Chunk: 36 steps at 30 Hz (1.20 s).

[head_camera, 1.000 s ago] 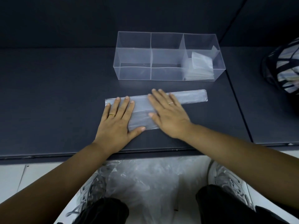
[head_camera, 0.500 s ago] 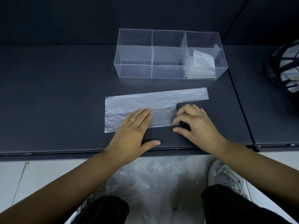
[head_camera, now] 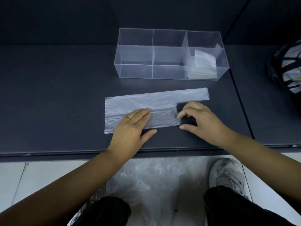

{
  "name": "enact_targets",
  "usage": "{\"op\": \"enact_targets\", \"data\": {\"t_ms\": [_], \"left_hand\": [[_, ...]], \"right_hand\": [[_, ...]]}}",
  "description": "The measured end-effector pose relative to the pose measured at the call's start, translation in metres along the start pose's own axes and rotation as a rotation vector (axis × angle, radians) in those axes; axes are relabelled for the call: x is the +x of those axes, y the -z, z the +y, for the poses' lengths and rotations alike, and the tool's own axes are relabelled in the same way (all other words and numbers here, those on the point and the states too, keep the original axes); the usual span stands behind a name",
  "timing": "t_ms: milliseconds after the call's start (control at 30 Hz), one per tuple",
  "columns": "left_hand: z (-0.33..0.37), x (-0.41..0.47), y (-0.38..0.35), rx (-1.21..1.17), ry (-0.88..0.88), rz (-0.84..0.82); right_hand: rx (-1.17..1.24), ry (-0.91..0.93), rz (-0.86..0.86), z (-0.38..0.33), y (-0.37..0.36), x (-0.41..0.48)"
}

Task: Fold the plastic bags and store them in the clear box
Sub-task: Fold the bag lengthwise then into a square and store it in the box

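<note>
Just in front of the clear box (head_camera: 135, 72), on the side nearer the person, a thin translucent plastic bag (head_camera: 146, 101) is lying flat on a dark table (head_camera: 57, 95). Its long handle strip is stretching toward the box's right end. The person's left hand (head_camera: 132, 128), wearing a gold ring (head_camera: 128, 118), is pressing down on the bag's near half with its fingers straight and together and the thumb spread out on the table. The right hand (head_camera: 202, 119) is sitting further toward the box's right end. Its fingers are curled, and the fingertips and thumb are pinching the bag's short right edge. Inside the box, a small stack of folded bags (head_camera: 202, 66) is leaning in the right-hand compartment. The middle and left compartments are showing only their clear walls. Further from the box than the table edge, down on the pale floor, a heap of loose plastic (head_camera: 151, 181) is lying between the person's legs, beside a grey shoe (head_camera: 226, 173). Well past the box's right end, a striped bag (head_camera: 290, 67) is resting.
</note>
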<state>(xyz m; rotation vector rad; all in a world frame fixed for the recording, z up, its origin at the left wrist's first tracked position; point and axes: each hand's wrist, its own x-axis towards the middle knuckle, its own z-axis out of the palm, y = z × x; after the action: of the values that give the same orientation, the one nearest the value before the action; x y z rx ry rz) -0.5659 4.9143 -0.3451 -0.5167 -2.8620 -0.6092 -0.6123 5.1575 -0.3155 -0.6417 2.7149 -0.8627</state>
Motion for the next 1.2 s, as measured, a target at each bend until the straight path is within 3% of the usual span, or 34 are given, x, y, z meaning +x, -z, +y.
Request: {"op": "enact_targets", "data": {"t_ms": [200, 367, 500, 600, 667, 733, 833, 933, 1067, 1200], "left_hand": [[0.0, 0.001, 0.002, 0.017, -0.01, -0.036], [0.0, 0.002, 0.001, 0.007, -0.051, 0.014], [0.005, 0.002, 0.002, 0.016, -0.111, 0.083], [0.01, 0.001, 0.006, -0.013, -0.098, 0.062], [0.014, 0.001, 0.01, -0.044, -0.085, 0.044], [0.013, 0.001, 0.016, -0.059, -0.075, 0.03], [-0.005, -0.003, 0.031, -0.177, 0.117, -0.017], [-0.031, -0.009, 0.054, -0.441, 0.41, -0.079], [-0.066, -0.004, 0.072, -0.73, 0.752, -0.112], [-0.077, 0.003, 0.068, -0.843, 0.916, -0.062]], "right_hand": [[-0.101, 0.117, 0.039, -0.002, -0.008, 0.01], [0.171, -0.083, -0.026, -0.005, 0.007, 0.008], [-0.219, -0.014, 0.061, -0.019, 0.014, 0.002], [-0.421, 0.151, 0.003, -0.043, -0.004, 0.002], [-0.42, 0.201, -0.012, -0.045, -0.02, 0.004], [-0.264, 0.177, 0.091, -0.039, -0.025, 0.01], [0.048, 0.007, 0.161, -0.023, -0.016, 0.016], [0.294, -0.171, 0.092, -0.011, -0.005, 0.026], [0.499, -0.316, 0.137, -0.008, -0.004, 0.042], [0.53, -0.434, 0.235, -0.008, -0.009, 0.051]]}}
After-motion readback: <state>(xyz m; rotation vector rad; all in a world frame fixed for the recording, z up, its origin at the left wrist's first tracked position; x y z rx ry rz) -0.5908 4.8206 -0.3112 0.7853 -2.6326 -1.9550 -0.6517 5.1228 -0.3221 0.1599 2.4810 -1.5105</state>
